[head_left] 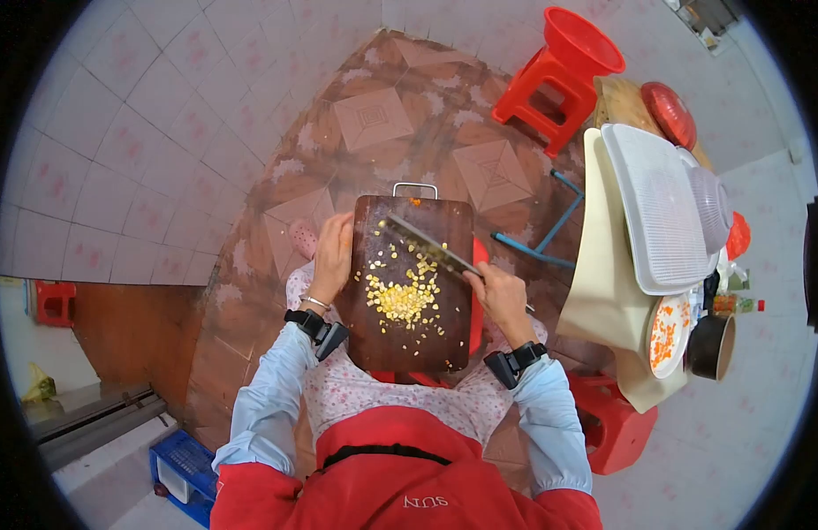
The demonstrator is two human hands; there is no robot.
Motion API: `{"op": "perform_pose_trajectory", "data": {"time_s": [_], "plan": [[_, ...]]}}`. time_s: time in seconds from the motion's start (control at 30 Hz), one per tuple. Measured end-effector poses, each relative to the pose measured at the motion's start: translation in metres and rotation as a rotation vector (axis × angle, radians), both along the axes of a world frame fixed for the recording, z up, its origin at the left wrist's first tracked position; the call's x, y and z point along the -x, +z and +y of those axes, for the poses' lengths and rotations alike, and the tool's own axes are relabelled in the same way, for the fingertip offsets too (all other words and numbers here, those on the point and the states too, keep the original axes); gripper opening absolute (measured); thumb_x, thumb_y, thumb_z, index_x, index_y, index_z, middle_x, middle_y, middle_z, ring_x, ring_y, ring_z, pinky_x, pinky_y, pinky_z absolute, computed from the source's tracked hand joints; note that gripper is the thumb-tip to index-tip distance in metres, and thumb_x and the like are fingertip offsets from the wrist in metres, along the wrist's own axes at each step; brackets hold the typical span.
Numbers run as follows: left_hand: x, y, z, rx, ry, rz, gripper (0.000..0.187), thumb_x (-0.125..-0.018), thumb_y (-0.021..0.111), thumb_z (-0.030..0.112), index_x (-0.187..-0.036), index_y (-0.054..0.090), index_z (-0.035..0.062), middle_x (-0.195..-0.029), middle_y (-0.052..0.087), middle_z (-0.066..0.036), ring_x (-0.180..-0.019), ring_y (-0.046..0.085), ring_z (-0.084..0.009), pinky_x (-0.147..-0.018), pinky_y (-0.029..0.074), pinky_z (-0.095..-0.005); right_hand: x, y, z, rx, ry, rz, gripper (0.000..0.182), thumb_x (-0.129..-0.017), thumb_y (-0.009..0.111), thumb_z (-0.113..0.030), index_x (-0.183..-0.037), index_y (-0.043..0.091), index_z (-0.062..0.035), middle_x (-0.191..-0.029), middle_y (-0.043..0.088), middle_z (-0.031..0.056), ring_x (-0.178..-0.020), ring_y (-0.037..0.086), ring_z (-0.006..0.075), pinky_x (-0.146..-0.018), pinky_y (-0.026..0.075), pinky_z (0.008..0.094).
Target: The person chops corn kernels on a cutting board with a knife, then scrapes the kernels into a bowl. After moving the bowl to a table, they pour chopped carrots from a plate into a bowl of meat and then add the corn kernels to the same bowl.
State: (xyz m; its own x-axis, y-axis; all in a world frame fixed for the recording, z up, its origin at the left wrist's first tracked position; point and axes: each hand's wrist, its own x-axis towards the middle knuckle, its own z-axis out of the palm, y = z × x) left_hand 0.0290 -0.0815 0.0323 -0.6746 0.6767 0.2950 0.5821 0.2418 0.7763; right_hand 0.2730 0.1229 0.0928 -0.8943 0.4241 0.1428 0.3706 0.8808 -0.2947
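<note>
A dark brown cutting board (374,340) with a metal handle at its far end lies over my lap. Small yellow and pale chopped pieces (405,300) form a loose pile near its middle, with more scattered around. My left hand (334,256) grips the board's left edge near the far corner. In my right hand (500,296) is a knife (431,250), its blade reaching over the board toward the upper left, above the scattered bits. A tiny orange scrap lies by the metal handle.
At right, a cloth-covered table (594,291) holds a white ribbed tray (652,208), a plate of orange bits (670,336) and a pot (711,347). A red stool (550,88) bears a red basin (581,42). Another red stool (614,422) stands lower right; blue metal legs (550,238) are nearby.
</note>
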Motion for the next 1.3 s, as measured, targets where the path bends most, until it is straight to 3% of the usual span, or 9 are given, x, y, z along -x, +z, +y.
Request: {"op": "perform_pose_trajectory", "data": {"time_s": [0.1, 0.23, 0.3, 0.43, 0.57, 0.8, 0.93, 1.17, 1.3], "plan": [[-0.009, -0.043, 0.008, 0.103, 0.031, -0.04, 0.033, -0.09, 0.051, 0.011, -0.12, 0.054, -0.0037, -0.128, 0.051, -0.02, -0.123, 0.044, -0.036, -0.105, 0.034, -0.0419, 0.002, -0.004, 0.009, -0.019, -0.091, 0.049, 0.029, -0.09, 0.059, -0.035, -0.081, 0.055, -0.0085, -0.068, 0.061, 0.0127, -0.059, 0.062, 0.0337, -0.051, 0.048, 0.0435], [-0.044, -0.051, 0.027, 0.23, 0.001, 0.263, 0.036, -0.091, 0.05, 0.01, -0.124, 0.051, -0.0042, -0.133, 0.048, -0.023, -0.128, 0.041, -0.0371, -0.106, 0.033, -0.0471, 0.005, -0.015, 0.009, -0.103, -0.162, -0.041, 0.028, -0.091, 0.059, -0.035, -0.081, 0.055, -0.0082, -0.067, 0.062, 0.0136, -0.059, 0.063, 0.0337, -0.05, 0.049, 0.0433], [-0.068, -0.045, 0.025, 0.301, -0.178, 0.262, 0.036, -0.092, 0.05, 0.01, -0.124, 0.051, -0.0058, -0.136, 0.046, -0.023, -0.131, 0.038, -0.0382, -0.108, 0.032, -0.0444, 0.011, -0.017, 0.003, -0.113, -0.162, -0.075, 0.028, -0.091, 0.059, -0.035, -0.081, 0.055, -0.0083, -0.067, 0.062, 0.0137, -0.059, 0.063, 0.0335, -0.05, 0.049, 0.0431], [-0.09, -0.02, 0.012, 0.126, -0.249, -0.011, 0.033, -0.094, 0.047, 0.01, -0.123, 0.051, -0.0071, -0.131, 0.05, -0.023, -0.124, 0.046, -0.0372, -0.106, 0.035, -0.0414, 0.006, -0.013, -0.02, -0.035, -0.067, -0.029, 0.028, -0.089, 0.06, -0.036, -0.082, 0.056, -0.0091, -0.067, 0.061, 0.0124, -0.059, 0.063, 0.032, -0.05, 0.049, 0.042], [-0.076, -0.011, -0.028, 0.092, -0.006, -0.182, 0.03, -0.094, 0.047, 0.009, -0.119, 0.054, -0.0072, -0.131, 0.05, -0.024, -0.122, 0.047, -0.037, -0.105, 0.036, -0.0405, 0.008, -0.012, -0.033, -0.023, 0.007, -0.045, 0.026, -0.088, 0.062, -0.034, -0.083, 0.056, -0.0098, -0.066, 0.059, 0.0099, -0.057, 0.062, 0.031, -0.05, 0.049, 0.0406], [-0.103, -0.041, -0.038, 0.228, 0.069, -0.097, 0.053, -0.095, 0.045, 0.011, -0.14, 0.028, -0.0093, -0.149, 0.023, -0.029, -0.14, 0.021, -0.042, -0.115, 0.02, -0.0463, 0.021, -0.019, -0.038, -0.029, 0.024, 0.002, 0.025, -0.088, 0.062, -0.033, -0.083, 0.055, -0.0096, -0.067, 0.059, 0.0108, -0.06, 0.062, 0.0301, -0.051, 0.05, 0.0399], [-0.119, -0.039, -0.027, 0.393, 0.006, 0.021, 0.056, -0.096, 0.043, 0.016, -0.142, 0.023, -0.0101, -0.149, 0.021, -0.03, -0.14, 0.02, -0.0425, -0.114, 0.018, -0.0505, 0.021, -0.011, -0.04, -0.022, 0.024, -0.009, 0.025, -0.089, 0.061, -0.032, -0.083, 0.055, -0.0091, -0.067, 0.06, 0.0113, -0.06, 0.062, 0.0305, -0.051, 0.049, 0.0397], [-0.117, -0.03, -0.016, 0.182, -0.071, -0.146, 0.051, -0.097, 0.042, 0.016, -0.14, 0.03, -0.0083, -0.148, 0.028, -0.027, -0.139, 0.026, -0.0384, -0.114, 0.019, -0.049, 0.015, -0.022, -0.04, -0.048, 0.024, -0.015, 0.026, -0.089, 0.061, -0.034, -0.082, 0.055, -0.0096, -0.067, 0.059, 0.0102, -0.058, 0.061, 0.0311, -0.049, 0.048, 0.0407], [-0.085, -0.015, -0.037, 0.026, 0.134, -0.136, 0.036, -0.094, 0.045, 0.007, -0.127, 0.049, -0.0052, -0.131, 0.049, -0.023, -0.125, 0.045, -0.0371, -0.107, 0.033, -0.0417, 0.016, -0.007, -0.039, -0.032, 0.036, -0.037, 0.027, -0.089, 0.061, -0.034, -0.083, 0.055, -0.0088, -0.067, 0.06, 0.0113, -0.059, 0.062, 0.0306, -0.05, 0.049, 0.0405]]}}
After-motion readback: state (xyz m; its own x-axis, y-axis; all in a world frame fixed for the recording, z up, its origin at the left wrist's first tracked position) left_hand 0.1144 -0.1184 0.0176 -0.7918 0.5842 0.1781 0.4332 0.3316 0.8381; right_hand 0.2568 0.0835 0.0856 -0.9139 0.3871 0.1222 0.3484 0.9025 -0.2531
